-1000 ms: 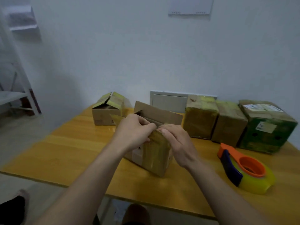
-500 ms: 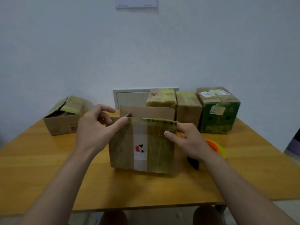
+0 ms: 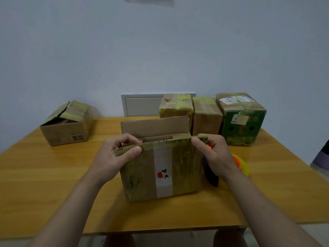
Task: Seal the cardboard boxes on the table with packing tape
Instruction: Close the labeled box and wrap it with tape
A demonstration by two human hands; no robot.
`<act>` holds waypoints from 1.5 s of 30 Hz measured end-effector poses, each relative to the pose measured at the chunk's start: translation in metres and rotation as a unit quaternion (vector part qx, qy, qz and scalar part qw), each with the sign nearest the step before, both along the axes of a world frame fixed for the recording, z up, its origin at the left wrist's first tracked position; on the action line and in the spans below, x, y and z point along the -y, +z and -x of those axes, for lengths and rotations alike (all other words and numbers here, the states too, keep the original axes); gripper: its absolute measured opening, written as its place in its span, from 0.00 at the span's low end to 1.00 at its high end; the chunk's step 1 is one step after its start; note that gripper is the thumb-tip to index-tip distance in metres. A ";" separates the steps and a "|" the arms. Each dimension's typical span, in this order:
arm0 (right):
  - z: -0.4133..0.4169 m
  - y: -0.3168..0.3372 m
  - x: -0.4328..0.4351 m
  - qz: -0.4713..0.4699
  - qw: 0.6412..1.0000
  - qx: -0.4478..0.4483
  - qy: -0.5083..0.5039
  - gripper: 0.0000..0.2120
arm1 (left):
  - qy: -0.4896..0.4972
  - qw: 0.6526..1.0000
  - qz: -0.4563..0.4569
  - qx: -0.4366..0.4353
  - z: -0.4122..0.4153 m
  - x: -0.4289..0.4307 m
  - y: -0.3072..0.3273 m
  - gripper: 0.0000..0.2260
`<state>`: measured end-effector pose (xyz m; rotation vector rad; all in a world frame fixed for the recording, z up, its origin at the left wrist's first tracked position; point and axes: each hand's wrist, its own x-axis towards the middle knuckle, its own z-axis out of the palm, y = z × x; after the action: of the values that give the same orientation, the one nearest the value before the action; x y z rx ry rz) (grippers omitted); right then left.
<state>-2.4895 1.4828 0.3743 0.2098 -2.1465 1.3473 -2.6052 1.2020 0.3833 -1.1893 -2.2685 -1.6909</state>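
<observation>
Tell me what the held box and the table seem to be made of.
The box: brown corrugated cardboard, judging by the fluted top edge, with glossy yellowish tape wrinkled over its front. The table: looks like wood or wood-look laminate, with plank lines and a smooth, slightly shiny finish; which one cannot be told.

Front box (image 3: 142, 177) brown w/ yellowish tape & a white strip (image 3: 163, 173) w/ red + black marks, far-right box (image 3: 243, 129) green w/ white labels, other boxes (image 3: 206, 116) brown w/ yellow tape, table (image 3: 44, 184) orange-yellow wood grain, tape dispenser (image 3: 240, 164) orange/yellow/dark.
</observation>
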 end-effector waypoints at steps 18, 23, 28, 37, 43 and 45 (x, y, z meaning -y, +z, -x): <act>0.025 -0.005 0.013 -0.058 0.989 0.028 -0.131 0.23 | 0.147 0.984 -0.094 -0.032 0.002 -0.010 -0.033 0.15; 0.022 -0.002 0.010 -0.103 0.983 0.049 -0.143 0.15 | 0.148 0.982 -0.116 -0.030 -0.002 -0.013 -0.031 0.09; 0.024 -0.001 0.005 -0.118 0.979 0.105 -0.129 0.11 | 0.171 0.981 -0.094 -0.002 -0.006 -0.011 -0.027 0.05; 0.025 0.019 0.006 -0.278 0.927 0.239 -0.081 0.20 | 0.215 0.961 0.171 0.006 -0.013 -0.013 0.008 0.05; 0.038 0.031 0.026 -0.388 0.882 0.261 -0.066 0.20 | 0.210 0.874 0.425 -0.104 -0.020 -0.057 0.024 0.10; 0.040 0.031 0.026 -0.365 0.884 0.286 -0.048 0.23 | 0.156 0.889 0.427 -0.063 -0.018 -0.068 0.020 0.20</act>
<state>-2.5296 1.4571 0.4050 -0.0188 -3.0497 0.4991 -2.5871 1.2697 0.4037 -0.8772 -2.9845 -0.4521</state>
